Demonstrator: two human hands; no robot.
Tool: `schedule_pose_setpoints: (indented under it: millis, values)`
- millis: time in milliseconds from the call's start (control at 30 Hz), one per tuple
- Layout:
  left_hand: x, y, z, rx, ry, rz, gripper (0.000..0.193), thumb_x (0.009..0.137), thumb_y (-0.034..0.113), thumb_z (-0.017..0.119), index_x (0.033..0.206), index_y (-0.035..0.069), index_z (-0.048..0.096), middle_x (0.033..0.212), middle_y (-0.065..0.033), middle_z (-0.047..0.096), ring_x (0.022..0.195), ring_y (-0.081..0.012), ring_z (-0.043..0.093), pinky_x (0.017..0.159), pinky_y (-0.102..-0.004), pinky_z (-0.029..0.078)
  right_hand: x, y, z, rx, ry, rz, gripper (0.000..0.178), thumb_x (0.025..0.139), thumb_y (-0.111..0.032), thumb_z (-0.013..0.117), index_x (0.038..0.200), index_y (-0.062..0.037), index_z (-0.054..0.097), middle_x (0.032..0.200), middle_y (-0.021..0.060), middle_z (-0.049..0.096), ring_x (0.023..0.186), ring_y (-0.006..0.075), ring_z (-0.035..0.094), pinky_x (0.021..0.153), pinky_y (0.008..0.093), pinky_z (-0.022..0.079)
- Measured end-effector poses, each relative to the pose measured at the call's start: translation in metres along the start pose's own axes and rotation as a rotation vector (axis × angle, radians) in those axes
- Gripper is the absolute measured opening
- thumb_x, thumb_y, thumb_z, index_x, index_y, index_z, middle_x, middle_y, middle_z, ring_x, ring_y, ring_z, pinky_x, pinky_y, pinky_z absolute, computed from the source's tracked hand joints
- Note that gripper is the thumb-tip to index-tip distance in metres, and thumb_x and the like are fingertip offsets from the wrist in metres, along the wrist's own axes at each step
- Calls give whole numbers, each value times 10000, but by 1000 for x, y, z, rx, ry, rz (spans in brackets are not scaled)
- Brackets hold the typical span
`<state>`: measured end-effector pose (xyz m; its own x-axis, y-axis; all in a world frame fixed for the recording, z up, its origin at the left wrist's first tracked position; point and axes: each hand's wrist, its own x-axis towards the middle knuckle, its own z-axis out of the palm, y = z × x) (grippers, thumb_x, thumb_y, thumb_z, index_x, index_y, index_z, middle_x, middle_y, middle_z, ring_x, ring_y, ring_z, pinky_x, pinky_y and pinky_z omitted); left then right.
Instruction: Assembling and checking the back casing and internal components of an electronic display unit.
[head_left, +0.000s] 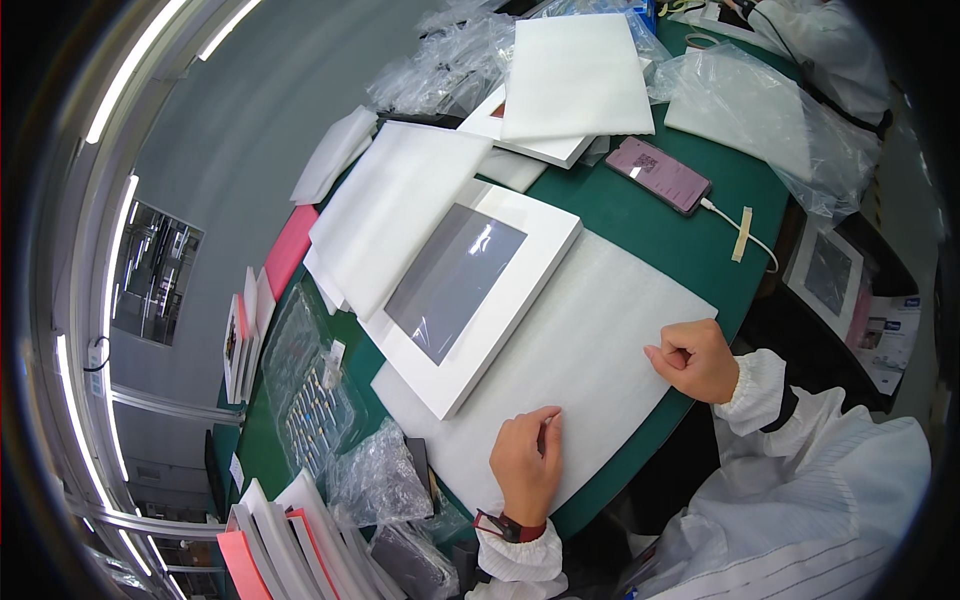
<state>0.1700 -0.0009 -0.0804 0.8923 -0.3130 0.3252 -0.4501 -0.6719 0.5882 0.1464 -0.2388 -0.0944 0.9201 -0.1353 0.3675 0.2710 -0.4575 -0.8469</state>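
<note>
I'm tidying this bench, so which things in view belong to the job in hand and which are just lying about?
Likely the job, nearest the left hand and right hand:
white foam sheet
white framed panel partly on it

Apparently lying about:
phone
clear bag beyond the phone
small parts in clear plastic

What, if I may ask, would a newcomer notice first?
Probably the white frame with its grey window, lying mid-table on a foam sheet. Beyond, to the right, a lit phone lies on the green table. At the sheet's near side are the curled left hand and right hand.
</note>
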Motion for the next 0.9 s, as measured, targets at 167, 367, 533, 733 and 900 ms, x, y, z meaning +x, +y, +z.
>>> schedule_pose_setpoints:
  millis: [167, 367, 533, 733, 900]
  values:
    - [-1, -1, 0, 4, 4, 19, 55, 797, 90, 634, 845, 63, 637, 663, -63, 559, 589, -199, 516, 538, -305, 401, 0, -1, 0, -11, -3, -4, 368, 728, 9, 641, 529, -52, 338, 457, 55, 327, 390, 154, 296, 399, 285, 247]
    - [-1, 0, -1, 4, 5, 10, 52, 799, 89, 631, 843, 61, 636, 669, -66, 564, 589, -202, 519, 537, -305, 402, 0, 0, 1, 7, 6, -10, 362, 729, 9, 641, 528, -50, 345, 456, 54, 331, 388, 143, 294, 398, 285, 251]
    - [-1, 0, -1, 7, 4, 10, 53, 798, 91, 633, 841, 62, 637, 686, -68, 578, 597, -204, 527, 544, -302, 409, -1, 0, 0, -10, -12, 9, 369, 733, 8, 642, 525, -51, 343, 453, 50, 338, 386, 135, 302, 396, 280, 253]
    - [-1, -2, -1, 20, -7, 20, 65, 801, 95, 636, 848, 50, 641, 690, -75, 582, 590, -195, 531, 546, -291, 417, 0, 1, 0, -15, -12, -15, 368, 732, 6, 642, 526, -51, 342, 453, 51, 341, 384, 140, 300, 396, 282, 255]
    - [0, 1, 0, 10, -14, 21, 72, 807, 93, 635, 854, 40, 645, 695, -84, 583, 582, -184, 536, 546, -279, 425, -1, 2, 0, 1, 11, -23, 404, 735, 14, 647, 514, -56, 317, 449, 31, 326, 399, 101, 282, 397, 271, 227]
